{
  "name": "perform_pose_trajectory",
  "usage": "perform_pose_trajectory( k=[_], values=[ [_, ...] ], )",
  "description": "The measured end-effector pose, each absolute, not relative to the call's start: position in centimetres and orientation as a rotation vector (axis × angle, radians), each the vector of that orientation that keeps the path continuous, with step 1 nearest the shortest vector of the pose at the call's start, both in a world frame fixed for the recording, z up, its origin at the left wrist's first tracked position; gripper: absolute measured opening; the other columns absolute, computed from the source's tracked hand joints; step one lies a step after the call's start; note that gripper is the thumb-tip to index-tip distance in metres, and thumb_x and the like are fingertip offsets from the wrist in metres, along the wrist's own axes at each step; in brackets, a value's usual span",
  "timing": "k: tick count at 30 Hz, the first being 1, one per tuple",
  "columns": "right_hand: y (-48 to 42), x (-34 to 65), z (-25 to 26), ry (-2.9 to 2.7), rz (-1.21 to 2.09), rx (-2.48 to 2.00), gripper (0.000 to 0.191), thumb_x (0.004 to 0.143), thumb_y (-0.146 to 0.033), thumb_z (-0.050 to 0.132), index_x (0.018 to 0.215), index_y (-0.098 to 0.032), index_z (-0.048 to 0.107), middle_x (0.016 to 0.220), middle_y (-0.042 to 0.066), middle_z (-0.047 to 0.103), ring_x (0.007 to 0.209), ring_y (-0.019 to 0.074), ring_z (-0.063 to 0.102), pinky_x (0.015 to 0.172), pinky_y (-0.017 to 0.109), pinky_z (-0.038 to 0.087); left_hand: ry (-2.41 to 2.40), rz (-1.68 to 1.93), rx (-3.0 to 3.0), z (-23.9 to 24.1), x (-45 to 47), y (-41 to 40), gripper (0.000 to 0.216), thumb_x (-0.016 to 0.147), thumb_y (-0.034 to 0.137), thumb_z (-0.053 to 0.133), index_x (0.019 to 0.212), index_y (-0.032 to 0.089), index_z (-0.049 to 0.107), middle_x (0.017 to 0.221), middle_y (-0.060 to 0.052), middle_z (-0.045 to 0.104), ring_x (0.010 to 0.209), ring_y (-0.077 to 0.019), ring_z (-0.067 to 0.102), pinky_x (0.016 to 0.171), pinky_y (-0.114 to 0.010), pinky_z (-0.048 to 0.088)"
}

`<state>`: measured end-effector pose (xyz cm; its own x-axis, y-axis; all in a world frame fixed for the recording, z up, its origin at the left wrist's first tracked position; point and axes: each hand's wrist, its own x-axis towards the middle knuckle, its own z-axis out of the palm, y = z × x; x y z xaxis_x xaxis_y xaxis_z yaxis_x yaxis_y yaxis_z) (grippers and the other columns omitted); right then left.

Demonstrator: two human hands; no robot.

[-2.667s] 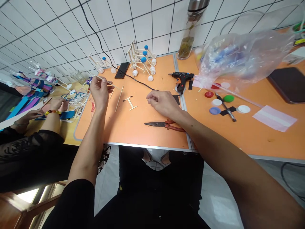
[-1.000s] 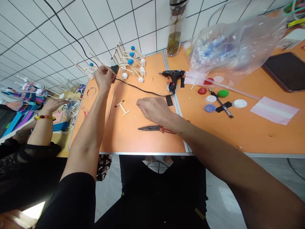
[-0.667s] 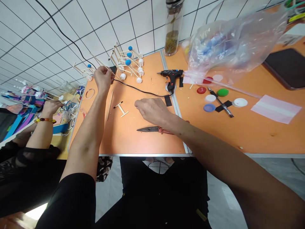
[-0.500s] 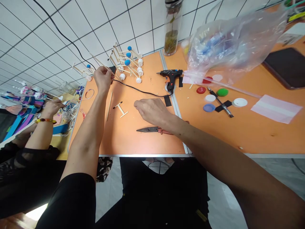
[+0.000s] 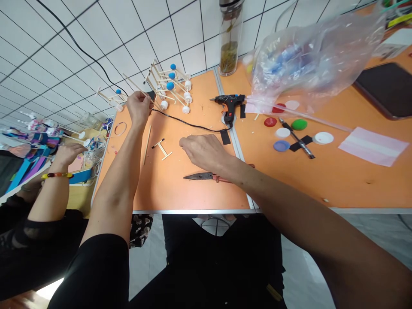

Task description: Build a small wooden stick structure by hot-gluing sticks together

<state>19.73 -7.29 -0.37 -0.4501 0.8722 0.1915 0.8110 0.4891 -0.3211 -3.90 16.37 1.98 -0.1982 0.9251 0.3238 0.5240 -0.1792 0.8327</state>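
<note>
At the table's far left, my left hand (image 5: pixel 138 107) is closed, its fingertips pinched around a thin wooden stick (image 5: pixel 129 83) that slants up and left past the knuckles. Behind it stand several small stick frames (image 5: pixel 162 83) with blue balls and white caps. My right hand (image 5: pixel 204 150) hovers low over the table or rests on it, fingers curled inward; whatever lies inside is hidden. Between the hands are an H-shaped piece of short sticks (image 5: pixel 162 149) with dark tips and a loose stick (image 5: pixel 147 145). Pliers (image 5: pixel 198 176) lie partly beneath my right wrist.
A black glue gun (image 5: pixel 228 105) lies behind my right hand, its cord running left. Bottle caps (image 5: pixel 299 124), a pen (image 5: pixel 301 142), a plastic bag (image 5: pixel 305 56), a phone (image 5: pixel 388 90) and a glass bottle (image 5: pixel 230 47) are rightward. A co-worker's hand (image 5: pixel 67 154) is at left.
Both of my hands stay almost in place, and the view has shifted slightly. The co-worker's hand at the left has moved a little down and left.
</note>
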Motion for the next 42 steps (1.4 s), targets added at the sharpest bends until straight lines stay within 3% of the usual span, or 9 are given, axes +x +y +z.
perform_pose_trajectory(
  k=[4, 8, 18, 32, 42],
  values=[
    [-7.27, 19.72, -0.4, -2.402, 0.268, -1.397, 0.039, 0.116, -0.011, 0.044, 0.128, -0.014, 0.081, 0.115, 0.015, 0.086, 0.091, 0.0249, 0.075, 0.066, 0.04, 0.024, 1.712, 1.322, 1.693, 1.97, -4.04, 16.74, 0.019, 0.106, 0.013, 0.073, 0.089, 0.018, 0.066, 0.076, 0.0, 0.075, 0.068, -0.0117, 0.074, 0.059, -0.022, 0.049],
    [-7.31, 19.78, -0.21, -2.422, 0.281, -1.406, 0.04, 0.115, -0.01, 0.043, 0.13, -0.014, 0.08, 0.118, 0.016, 0.086, 0.093, 0.0256, 0.076, 0.067, 0.039, 0.025, 1.695, 1.342, 1.699, 2.09, -3.97, 16.99, 0.02, 0.101, 0.012, 0.074, 0.085, 0.021, 0.067, 0.073, 0.0, 0.074, 0.066, -0.0159, 0.073, 0.054, -0.024, 0.049],
    [-7.49, 19.75, 0.01, -2.436, 0.279, -1.409, 0.04, 0.116, -0.009, 0.042, 0.13, -0.013, 0.079, 0.116, 0.015, 0.086, 0.093, 0.0254, 0.075, 0.065, 0.041, 0.022, 1.707, 1.333, 1.741, 2.12, -4.05, 17.27, 0.023, 0.101, 0.01, 0.07, 0.081, 0.02, 0.07, 0.073, -0.002, 0.072, 0.064, -0.0157, 0.07, 0.055, -0.024, 0.049],
    [-7.5, 19.75, 0.0, -2.443, 0.299, -1.408, 0.041, 0.114, -0.009, 0.042, 0.13, -0.014, 0.079, 0.115, 0.015, 0.085, 0.089, 0.025, 0.073, 0.065, 0.041, 0.022, 1.714, 1.362, 1.71, 2.3, -3.79, 17.28, 0.027, 0.104, 0.012, 0.066, 0.079, 0.021, 0.069, 0.072, -0.002, 0.072, 0.067, -0.0165, 0.072, 0.059, -0.024, 0.053],
    [-7.37, 19.81, -0.19, -2.447, 0.306, -1.39, 0.039, 0.114, -0.008, 0.041, 0.128, -0.014, 0.077, 0.119, 0.015, 0.085, 0.087, 0.0245, 0.073, 0.065, 0.041, 0.022, 1.663, 1.366, 1.65, 2.28, -3.45, 16.73, 0.026, 0.104, 0.018, 0.072, 0.08, 0.022, 0.064, 0.074, -0.003, 0.072, 0.068, -0.0175, 0.072, 0.056, -0.024, 0.053]
  ],
)
